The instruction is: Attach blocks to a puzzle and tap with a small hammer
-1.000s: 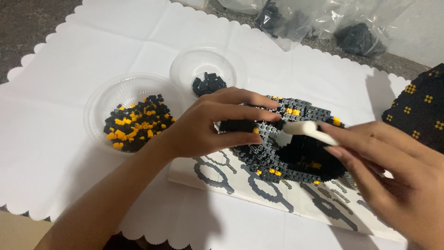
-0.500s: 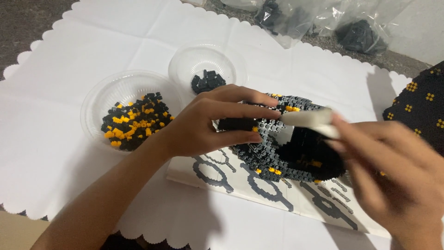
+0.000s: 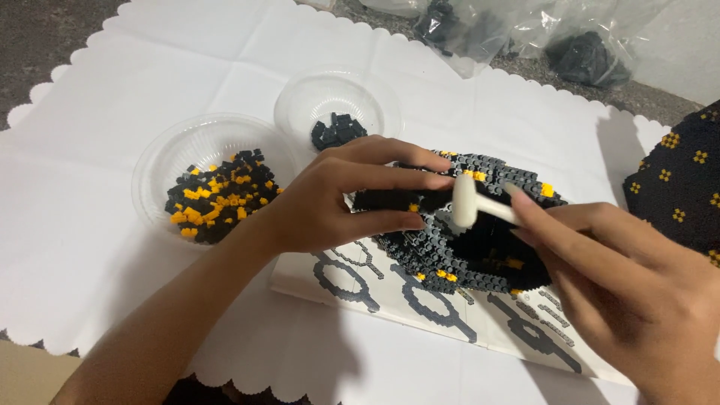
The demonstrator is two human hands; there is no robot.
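The left hand (image 3: 330, 199) lies fingers-flat across the dark brick model (image 3: 465, 225), hiding its left part; the right hand (image 3: 630, 289) pinches a small white hammer (image 3: 480, 206) over it; the model sits on an instruction sheet (image 3: 420, 300) near the white cloth's (image 3: 112, 97) right edge; the sheet's far corner is cut off.

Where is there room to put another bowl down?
The white cloth is bare left of the big bowl, and along its near edge under the left arm. It is crowded around the brick model, both hands and the small bowl.
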